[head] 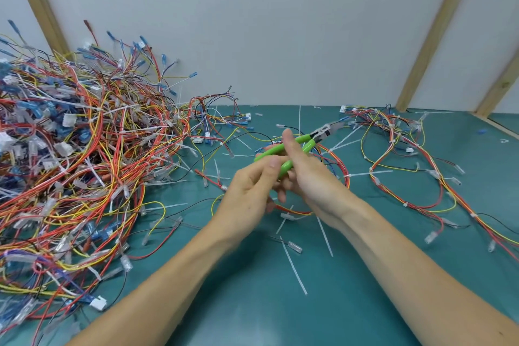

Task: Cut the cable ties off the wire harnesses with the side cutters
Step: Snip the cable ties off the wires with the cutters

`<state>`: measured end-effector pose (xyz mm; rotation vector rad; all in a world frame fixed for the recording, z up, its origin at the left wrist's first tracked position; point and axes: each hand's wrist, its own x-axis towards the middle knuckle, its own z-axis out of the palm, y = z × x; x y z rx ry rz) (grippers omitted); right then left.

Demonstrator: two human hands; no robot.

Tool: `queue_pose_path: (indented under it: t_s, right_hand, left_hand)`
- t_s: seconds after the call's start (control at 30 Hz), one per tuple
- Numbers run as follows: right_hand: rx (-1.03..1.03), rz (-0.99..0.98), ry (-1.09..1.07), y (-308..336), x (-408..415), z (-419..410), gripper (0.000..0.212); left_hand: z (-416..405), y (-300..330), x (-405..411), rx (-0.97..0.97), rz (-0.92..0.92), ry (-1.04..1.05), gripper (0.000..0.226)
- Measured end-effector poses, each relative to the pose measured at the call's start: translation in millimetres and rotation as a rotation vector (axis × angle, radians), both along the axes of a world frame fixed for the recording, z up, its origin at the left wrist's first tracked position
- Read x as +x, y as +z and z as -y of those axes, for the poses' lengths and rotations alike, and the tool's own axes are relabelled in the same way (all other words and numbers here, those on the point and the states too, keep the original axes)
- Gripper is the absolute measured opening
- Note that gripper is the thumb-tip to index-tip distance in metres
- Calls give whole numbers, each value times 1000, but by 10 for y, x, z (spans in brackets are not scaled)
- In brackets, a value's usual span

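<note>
My right hand [311,177] grips the green-handled side cutters [300,144] above the middle of the table, thumb up along the handles. The cutters' jaws [325,130] point up and to the right, held off the wires. My left hand [248,194] meets it from the left. Its thumb tip is on the lower green handle and its fingers curl beneath, so it pinches that handle. An orange and red harness loop [341,168] lies under both hands, partly hidden. More tied harnesses [393,146] spread out to the right.
A tall tangled heap of harnesses [73,154] fills the left side of the green table [252,303]. Cut white cable ties [293,267] lie scattered in front of and around my hands. A white wall with wooden battens [429,36] stands behind.
</note>
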<state>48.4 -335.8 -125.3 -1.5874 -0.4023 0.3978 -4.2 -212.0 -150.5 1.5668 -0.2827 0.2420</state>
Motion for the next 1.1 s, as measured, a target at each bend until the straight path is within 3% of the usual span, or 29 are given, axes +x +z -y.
queue_pose_path:
  t_s: [0.1,0.23,0.37,0.53,0.63,0.8,0.93,1.1]
  right_hand:
    - [135,-141,-242,26,75,37,73]
    - [319,-138,-428,142,196,255,68]
    - [311,-43,-473,184,254,368,57]
    - [281,66,-457,167,236,339,56]
    - [183,196,-416,185,211,340,56]
    - [-43,356,-357,115,199,290,56]
    - [-97,476,-307,102,145,250,67]
    - [-139,567,-280,141,168,266,27]
  left_hand:
    - [-14,29,-14,32,-45,-1,46]
    - [-135,-64,-45,690,151,98,15]
    - [-71,-113,-54,915,144,-50,28]
    - [-16,-185,-44,900,128,-107,38]
    - [3,-195,-36,867,208,-89,31]
    - [-81,-96,25,601,329,205,15]
    - [-246,-87,95,373,161,357,20]
    - [-424,-106,197,51,13,517,21]
